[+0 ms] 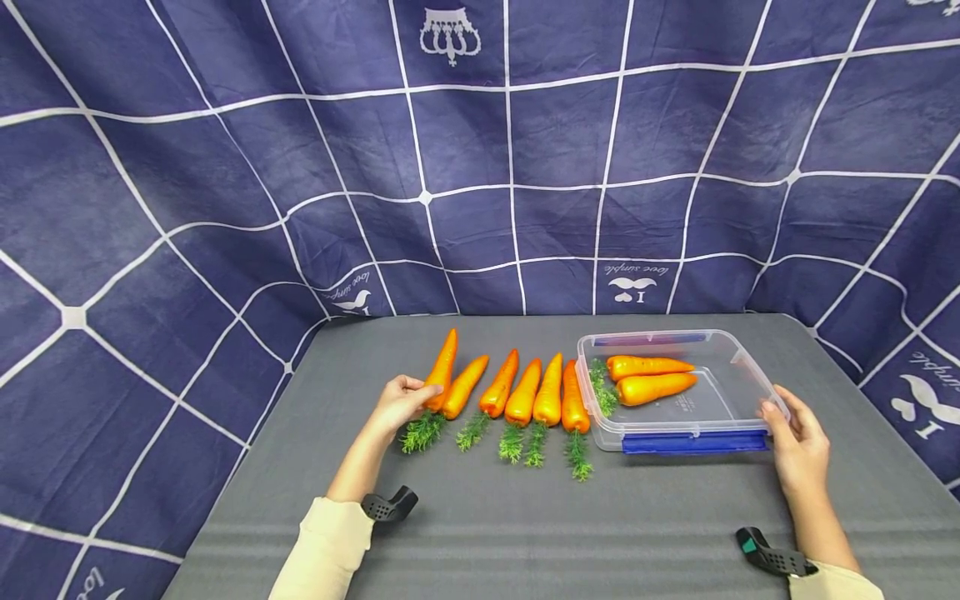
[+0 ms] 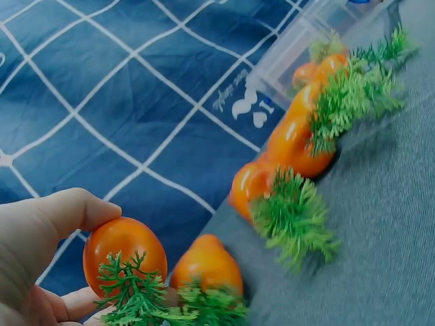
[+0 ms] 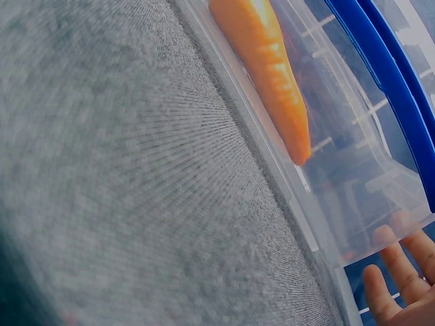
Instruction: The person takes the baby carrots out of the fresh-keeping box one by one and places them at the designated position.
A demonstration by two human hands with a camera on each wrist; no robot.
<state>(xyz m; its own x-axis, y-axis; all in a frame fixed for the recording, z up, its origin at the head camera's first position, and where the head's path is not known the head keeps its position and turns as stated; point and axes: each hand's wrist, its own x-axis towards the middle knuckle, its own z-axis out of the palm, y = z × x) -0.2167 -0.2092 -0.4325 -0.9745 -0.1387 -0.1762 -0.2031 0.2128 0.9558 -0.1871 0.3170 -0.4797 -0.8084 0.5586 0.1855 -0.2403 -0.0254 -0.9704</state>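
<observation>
Left hand (image 1: 401,404): grip closed on the leftmost carrot (image 1: 445,362), thumb on top, fingers underneath, near the leafy end. Carrot sits toward the desk's left edge, tip pointing at the back edge. Can't tell if it's clear of the desk (image 1: 570,533) or resting on it.

Right hand (image 1: 802,446): grip holds the clear box (image 1: 750,392) at its front right corner, thumb at the rim, fingers against the outside of the right wall. Spacing between fingers visible in the right wrist view; pressure can't be told.

Box is toward the desk's back right corner, blue latch strip (image 1: 693,442) facing the front. Inside: upper carrot (image 1: 647,366) and lower carrot (image 1: 656,388), side by side, tips toward the right edge, green tops (image 1: 600,387) by the box's left wall.

Five loose carrots (image 1: 549,392) in a row between held one and box, tips toward the back edge, leaves toward the front. Leftmost of these is just beside the held one; rightmost is right next to the box's left wall, contact unclear.

Blue curtain with white lines (image 1: 465,125) behind the back edge. Black wrist mount (image 1: 388,505) on the left arm, another on the right.
</observation>
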